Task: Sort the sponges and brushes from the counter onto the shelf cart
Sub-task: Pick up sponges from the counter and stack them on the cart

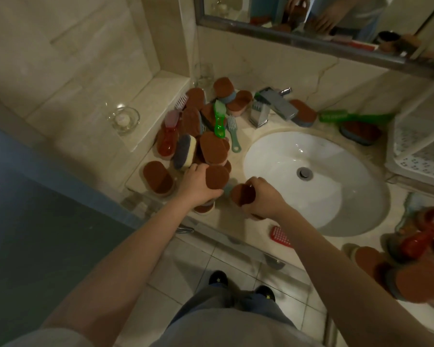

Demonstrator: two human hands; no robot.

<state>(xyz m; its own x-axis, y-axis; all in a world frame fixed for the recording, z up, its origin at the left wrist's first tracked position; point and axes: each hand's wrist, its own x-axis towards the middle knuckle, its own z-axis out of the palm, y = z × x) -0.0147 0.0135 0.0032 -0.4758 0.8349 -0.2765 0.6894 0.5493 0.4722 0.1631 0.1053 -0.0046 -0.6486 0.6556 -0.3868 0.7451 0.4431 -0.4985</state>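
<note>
Beige counter — left grip holds a brown oval sponge, right grip another sponge.

Left of the sink, the left hand holds a brown sponge; the right hand holds another sponge.

Sponges: at least twelve, pile overlapping, exact number unclear. Handled brushes: at least five. Glass dish: one. Tumbler: one. Sink: one.
</note>
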